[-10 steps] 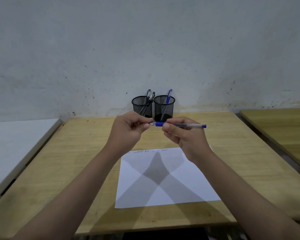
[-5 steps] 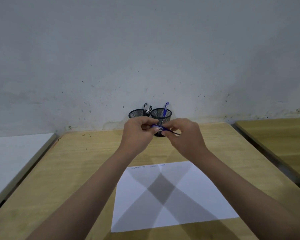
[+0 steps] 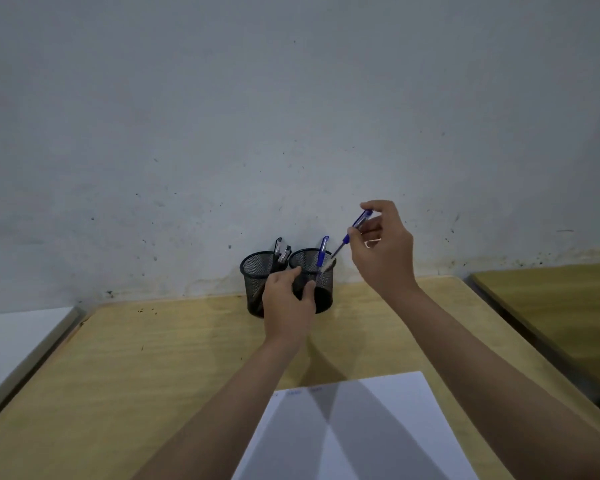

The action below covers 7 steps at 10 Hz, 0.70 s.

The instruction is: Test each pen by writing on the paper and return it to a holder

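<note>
Pale, speckled wall (image 3: pixel 291 116) fills the upper field, meeting a wooden table (image 3: pixel 136 375) along a stained seam. Two further surfaces flank the table: a white one (image 3: pixel 11 344) at left, a wooden one (image 3: pixel 561 306) at right. One sheet of paper (image 3: pixel 378 427) lies at the near edge, crossed by arm shadows, with faint blue marks along its top edge. Two black mesh holders stand touching against the wall. The left holder (image 3: pixel 255 271) contains dark pens (image 3: pixel 281 252), their number unclear; the right holder (image 3: pixel 321 296) contains one blue pen (image 3: pixel 322 252), upright. The left hand (image 3: pixel 288 303) curls around the front of the right holder and partly hides both holders. The right hand (image 3: pixel 383 251), raised above and right of that holder, pinches a second blue pen (image 3: pixel 349 237) between thumb and fingers, tilted, its lower end at the holder's rim.
</note>
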Available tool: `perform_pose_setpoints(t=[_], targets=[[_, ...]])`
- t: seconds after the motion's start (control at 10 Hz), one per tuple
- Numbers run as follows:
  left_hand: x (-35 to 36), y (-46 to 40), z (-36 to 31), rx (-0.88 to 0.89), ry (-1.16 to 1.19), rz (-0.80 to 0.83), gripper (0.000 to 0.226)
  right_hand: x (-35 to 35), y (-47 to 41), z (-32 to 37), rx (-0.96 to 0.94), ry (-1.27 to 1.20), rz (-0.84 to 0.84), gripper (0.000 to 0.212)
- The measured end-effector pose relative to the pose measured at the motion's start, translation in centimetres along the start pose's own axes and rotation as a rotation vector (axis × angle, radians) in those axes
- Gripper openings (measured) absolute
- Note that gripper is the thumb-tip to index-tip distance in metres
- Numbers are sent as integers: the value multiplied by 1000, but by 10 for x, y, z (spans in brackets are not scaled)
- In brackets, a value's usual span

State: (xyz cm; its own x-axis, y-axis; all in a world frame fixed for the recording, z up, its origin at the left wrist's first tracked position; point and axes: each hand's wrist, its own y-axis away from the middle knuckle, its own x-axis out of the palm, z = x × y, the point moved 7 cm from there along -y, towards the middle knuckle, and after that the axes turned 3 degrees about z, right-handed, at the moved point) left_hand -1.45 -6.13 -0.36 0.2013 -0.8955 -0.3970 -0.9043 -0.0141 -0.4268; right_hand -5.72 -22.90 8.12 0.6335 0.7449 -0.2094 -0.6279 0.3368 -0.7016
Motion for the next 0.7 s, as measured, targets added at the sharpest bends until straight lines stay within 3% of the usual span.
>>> perform_pose_setpoints(t=[0.1,0.4,0.6,0.7], targets=[[13,-9,9,-1,-29,-30,42,12,-14,-19,18,-11,-9,32],[28,-15,22,-35,-16,-155,43,61,-11,-81,166,151,281,26],[29,-16,25,-50,27,-147,44,52,-5,-83,175,212,282,43],[32,-16,29,-116,66,-67,48,39,-4,-66,140,164,200,40]])
